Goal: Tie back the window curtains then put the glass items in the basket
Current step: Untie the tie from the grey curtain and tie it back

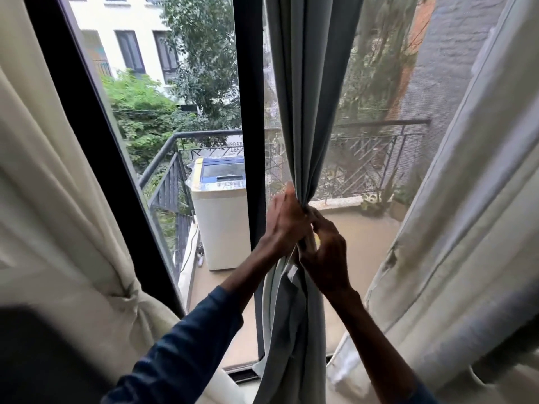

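A grey-blue curtain (309, 97) hangs in the middle of the window, bunched tight at waist height. My left hand (284, 220) wraps around the bunch from the left. My right hand (325, 252) pinches the same gathered spot from the right, fingers closed on the fabric. Below my hands the curtain falls loose, with a small white tag (291, 272) showing. A cream curtain (58, 199) on the left is gathered with a tie (131, 295) low down. Another pale curtain (466, 214) hangs on the right. No glass items or basket are in view.
A black window frame post (248, 112) stands just left of the grey curtain. Outside lies a balcony with a metal railing (379, 158) and a white washing machine (220, 211). Trees and buildings are beyond.
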### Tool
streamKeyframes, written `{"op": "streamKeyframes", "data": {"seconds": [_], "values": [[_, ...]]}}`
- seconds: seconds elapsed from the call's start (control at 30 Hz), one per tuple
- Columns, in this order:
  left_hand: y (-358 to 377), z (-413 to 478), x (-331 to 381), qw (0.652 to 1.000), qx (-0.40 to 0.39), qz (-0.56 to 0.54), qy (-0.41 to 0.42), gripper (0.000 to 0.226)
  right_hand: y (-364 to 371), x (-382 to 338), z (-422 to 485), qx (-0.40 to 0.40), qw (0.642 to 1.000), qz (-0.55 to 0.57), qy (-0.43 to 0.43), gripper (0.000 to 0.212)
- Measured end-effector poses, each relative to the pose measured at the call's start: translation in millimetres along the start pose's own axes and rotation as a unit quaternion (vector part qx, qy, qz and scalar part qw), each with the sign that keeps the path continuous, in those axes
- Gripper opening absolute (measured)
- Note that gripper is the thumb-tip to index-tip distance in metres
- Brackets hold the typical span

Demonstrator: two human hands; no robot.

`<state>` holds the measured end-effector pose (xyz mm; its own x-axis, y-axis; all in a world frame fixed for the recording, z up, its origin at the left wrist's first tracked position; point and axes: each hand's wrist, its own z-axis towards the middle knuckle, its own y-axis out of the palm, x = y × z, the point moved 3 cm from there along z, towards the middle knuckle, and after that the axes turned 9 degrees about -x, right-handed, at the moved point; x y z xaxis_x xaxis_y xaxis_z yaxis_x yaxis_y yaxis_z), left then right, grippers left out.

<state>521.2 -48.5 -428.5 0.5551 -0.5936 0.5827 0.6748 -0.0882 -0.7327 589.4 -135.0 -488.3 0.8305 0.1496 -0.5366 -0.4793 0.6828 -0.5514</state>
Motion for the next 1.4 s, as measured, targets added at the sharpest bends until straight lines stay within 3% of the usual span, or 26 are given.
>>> {"op": "streamKeyframes", "data": {"seconds": [0.1,0.27,0.43,0.53,0.63,0.73,0.83,0.9,1.03,1.2,1.3,1.4], "values": [[2,1,2,0.999,0.027,0.02,-0.015,0.032,-3,4,-30,0.104,0.994,0.008,0.011,0.019],[4,8,-6,0.998,0.051,0.031,-0.03,0.033,37,44,-47,-0.039,0.996,0.027,0.081,0.017],[8,3,-8,0.997,0.059,0.04,-0.001,0.032,76,65,-51,-0.205,0.957,0.059,0.198,0.039],[9,2,-11,0.997,0.062,0.045,0.014,0.032,79,68,-48,-0.223,0.953,0.039,0.2,0.044],[8,5,-22,0.996,0.067,0.059,-0.008,0.038,62,65,-42,-0.231,0.957,0.014,0.178,0.029],[12,5,-39,0.996,0.063,0.045,-0.041,0.053,42,62,-39,-0.267,0.952,-0.013,0.15,0.044],[19,3,-55,0.996,0.044,0.02,-0.078,0.053,26,76,-36,-0.3,0.945,-0.004,0.134,0.046],[24,1,-59,0.996,0.035,0.023,-0.079,0.05,14,87,-31,-0.299,0.945,0.01,0.131,0.045],[31,-1,-59,0.996,0.014,0.019,-0.086,0.044,-4,102,-19,-0.267,0.948,0.004,0.172,0.012],[38,-6,-57,0.998,-0.002,-0.018,-0.063,0.029,-4,114,-4,-0.227,0.961,0.017,0.155,0.017],[41,-5,-63,0.998,-0.026,-0.025,-0.049,0.034,10,120,3,-0.192,0.973,0.032,0.127,0.021],[45,-8,-71,0.997,-0.045,-0.026,-0.054,0.04,35,121,2,-0.176,0.976,0.029,0.121,0.009]]}}
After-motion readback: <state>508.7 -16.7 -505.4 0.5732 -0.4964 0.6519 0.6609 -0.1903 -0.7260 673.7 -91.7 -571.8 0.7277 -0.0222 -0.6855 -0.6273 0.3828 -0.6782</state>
